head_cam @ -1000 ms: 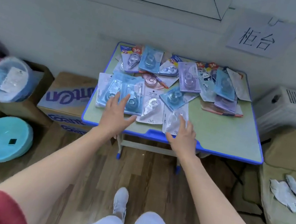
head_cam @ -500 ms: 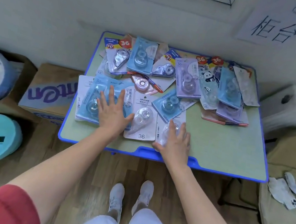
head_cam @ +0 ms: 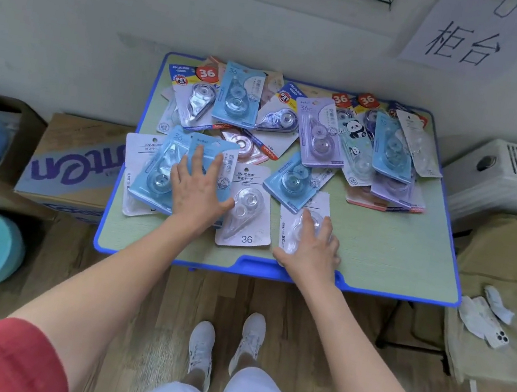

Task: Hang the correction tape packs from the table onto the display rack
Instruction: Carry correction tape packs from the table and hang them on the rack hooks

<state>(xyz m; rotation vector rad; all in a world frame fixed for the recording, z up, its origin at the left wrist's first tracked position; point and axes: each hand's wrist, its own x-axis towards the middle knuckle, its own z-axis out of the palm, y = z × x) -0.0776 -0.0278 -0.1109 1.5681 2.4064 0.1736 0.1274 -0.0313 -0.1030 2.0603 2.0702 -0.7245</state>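
Blue-rimmed table [head_cam: 394,251] against pale wall [head_cam: 76,14]. Left hand [head_cam: 198,191] flat, unclenched, on blue pack [head_cam: 155,172]; right hand [head_cam: 312,252] relaxed atop white pack [head_cam: 290,221].

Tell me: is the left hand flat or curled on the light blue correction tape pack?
Flat: the left hand rests with straight fingers on the light blue correction tape pack.

Bare table [head_cam: 393,258] at the near right; overlapping correction tape packs [head_cam: 320,138] across the rest, wall [head_cam: 109,19] behind.
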